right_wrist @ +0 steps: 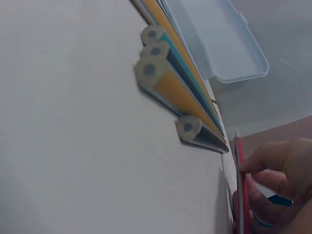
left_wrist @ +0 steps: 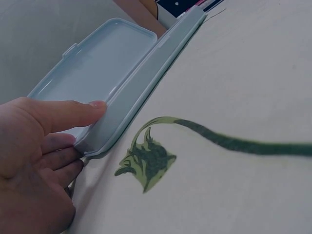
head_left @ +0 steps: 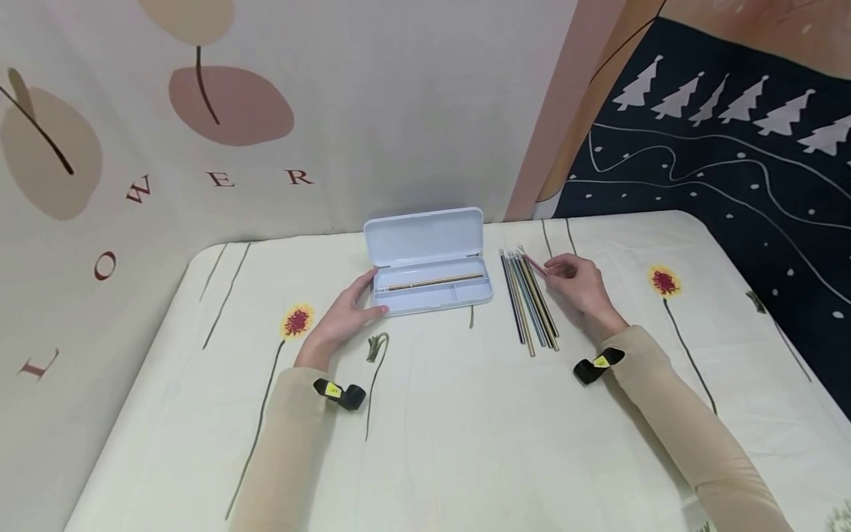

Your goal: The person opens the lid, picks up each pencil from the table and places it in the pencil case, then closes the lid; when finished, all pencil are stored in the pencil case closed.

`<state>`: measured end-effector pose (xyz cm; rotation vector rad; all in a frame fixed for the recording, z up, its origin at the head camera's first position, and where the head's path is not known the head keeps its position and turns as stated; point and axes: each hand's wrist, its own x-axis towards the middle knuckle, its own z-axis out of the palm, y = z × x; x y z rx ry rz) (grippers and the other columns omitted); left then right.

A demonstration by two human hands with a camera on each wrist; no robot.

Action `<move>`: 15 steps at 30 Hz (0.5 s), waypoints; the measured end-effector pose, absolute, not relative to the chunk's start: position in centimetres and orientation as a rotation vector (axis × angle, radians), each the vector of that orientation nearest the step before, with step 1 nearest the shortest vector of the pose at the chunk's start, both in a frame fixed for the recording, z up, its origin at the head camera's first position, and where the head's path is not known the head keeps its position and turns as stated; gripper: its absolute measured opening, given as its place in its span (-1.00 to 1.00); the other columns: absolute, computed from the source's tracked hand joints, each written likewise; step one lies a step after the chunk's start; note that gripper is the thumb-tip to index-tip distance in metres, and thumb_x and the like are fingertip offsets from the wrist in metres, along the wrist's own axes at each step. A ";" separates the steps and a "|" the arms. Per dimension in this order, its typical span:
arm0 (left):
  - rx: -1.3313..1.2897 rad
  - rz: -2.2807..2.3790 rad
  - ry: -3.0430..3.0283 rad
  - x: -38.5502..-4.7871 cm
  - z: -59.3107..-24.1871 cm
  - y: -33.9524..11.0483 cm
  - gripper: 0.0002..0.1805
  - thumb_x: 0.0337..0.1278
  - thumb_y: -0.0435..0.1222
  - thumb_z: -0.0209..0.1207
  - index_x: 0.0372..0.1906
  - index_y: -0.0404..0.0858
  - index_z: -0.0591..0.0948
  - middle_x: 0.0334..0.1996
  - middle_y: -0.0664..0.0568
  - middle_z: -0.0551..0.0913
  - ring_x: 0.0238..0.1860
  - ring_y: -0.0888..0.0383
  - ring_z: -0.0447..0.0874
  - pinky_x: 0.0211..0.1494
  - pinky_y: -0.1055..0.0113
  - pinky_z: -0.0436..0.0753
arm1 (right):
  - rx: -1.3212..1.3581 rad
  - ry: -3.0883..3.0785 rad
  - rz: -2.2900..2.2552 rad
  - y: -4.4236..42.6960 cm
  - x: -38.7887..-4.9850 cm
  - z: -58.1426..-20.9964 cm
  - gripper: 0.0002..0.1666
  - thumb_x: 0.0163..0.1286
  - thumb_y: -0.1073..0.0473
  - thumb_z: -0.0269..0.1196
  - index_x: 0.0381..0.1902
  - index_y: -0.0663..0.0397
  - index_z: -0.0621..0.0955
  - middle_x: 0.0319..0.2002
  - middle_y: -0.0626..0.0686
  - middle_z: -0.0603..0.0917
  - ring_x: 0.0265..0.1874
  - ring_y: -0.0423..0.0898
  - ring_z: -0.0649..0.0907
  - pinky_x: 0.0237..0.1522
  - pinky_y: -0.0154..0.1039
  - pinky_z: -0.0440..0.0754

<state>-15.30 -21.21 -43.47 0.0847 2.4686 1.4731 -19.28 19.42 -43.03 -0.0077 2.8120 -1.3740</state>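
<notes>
A pale blue pencil case (head_left: 424, 240) lies with its lid raised at the back of the table. Inside it is one gold-and-dark pencil (head_left: 435, 282), lying lengthwise above the small front compartments. My left hand (head_left: 340, 319) grips the case's left end; in the left wrist view the thumb (left_wrist: 80, 113) lies over the front wall and the fingers go round the end. Right of the case, several unsharpened pencils (head_left: 521, 299) in dark, gold and teal lie side by side. My right hand (head_left: 580, 284) pinches a red pencil (right_wrist: 242, 195) at the right of this group, its upper end near the others' ends.
A white cloth (head_left: 452, 421) printed with flowers and stems covers the table. Behind the case hangs a pale curtain (head_left: 399, 133) with leaf shapes and letters. A dark cloth (head_left: 705, 162) with white trees hangs at the right. Each sleeve carries a small black camera (head_left: 350, 397).
</notes>
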 end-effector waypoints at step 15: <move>0.116 1.519 2.451 -15.3 -43.6 -21.3 -0.11 0.14 -0.33 0.26 0.52 -0.18 0.08 0.51 -0.08 0.03 0.50 -0.06 -0.19 0.48 -0.04 -0.17 | -0.371 2.669 -1.459 17.6 -19.9 -42.2 -0.75 0.35 0.39 0.19 -0.04 0.33 0.66 -0.08 0.25 0.66 -0.14 0.08 0.59 -0.11 -0.18 0.52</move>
